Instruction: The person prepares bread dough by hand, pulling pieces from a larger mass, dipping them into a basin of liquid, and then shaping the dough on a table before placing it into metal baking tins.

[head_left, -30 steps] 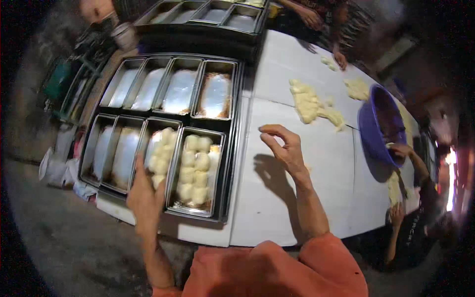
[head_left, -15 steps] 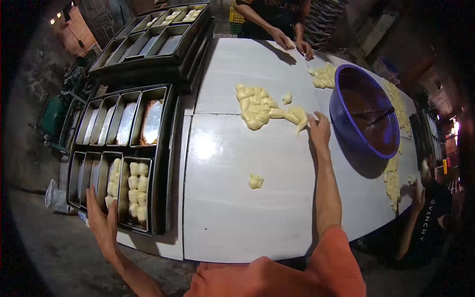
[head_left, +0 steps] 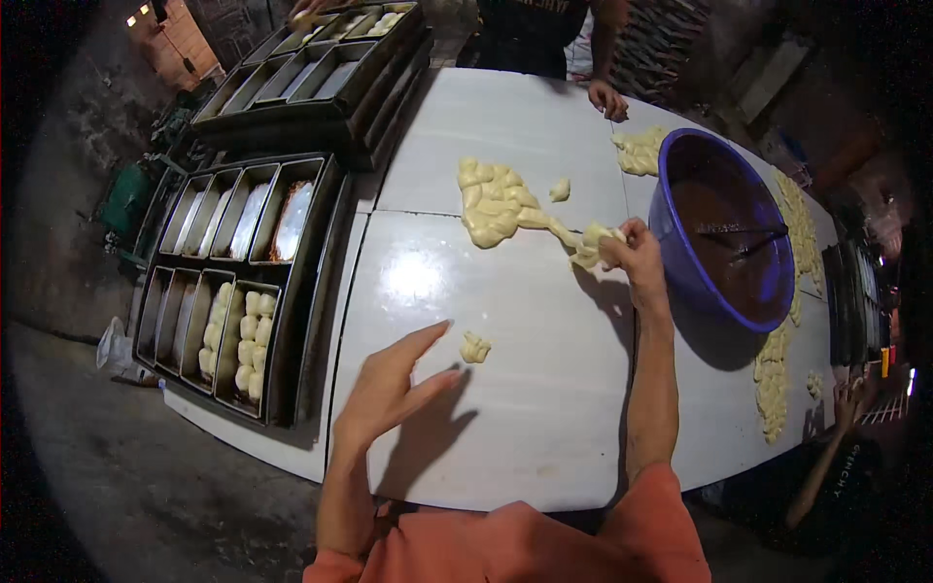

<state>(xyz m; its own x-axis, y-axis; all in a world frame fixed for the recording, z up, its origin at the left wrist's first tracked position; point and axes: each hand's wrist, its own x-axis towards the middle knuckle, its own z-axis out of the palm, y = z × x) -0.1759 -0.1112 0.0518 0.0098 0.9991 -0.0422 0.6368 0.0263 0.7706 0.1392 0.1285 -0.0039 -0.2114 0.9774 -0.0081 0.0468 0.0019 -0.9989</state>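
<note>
A large slab of pale yellow dough (head_left: pixel 491 202) lies on the white table, with a narrow strip stretching from its right side. My right hand (head_left: pixel 638 260) pinches the end of that strip and lifts it a little off the tabletop. Nearer to me, my left hand (head_left: pixel 389 384) is raised over the table, empty, its thumb and fingers apart. Close to those fingertips sits a small lump of dough (head_left: pixel 474 347). Another little dough piece (head_left: pixel 560 189) rests just right of the slab.
Left of me, a metal pan set (head_left: pixel 316 321) has two compartments holding dough balls; more pans (head_left: pixel 335 112) are stacked beyond. A purple tub (head_left: pixel 671 257) of brown contents stands right. Past it lies more dough (head_left: pixel 771 384). Co-workers stand at the far edge and right.
My left hand has come from the pan across to the small dough lump. My right hand has lifted the strip's end. The far co-worker's one hand has moved left to the stacked pans.
</note>
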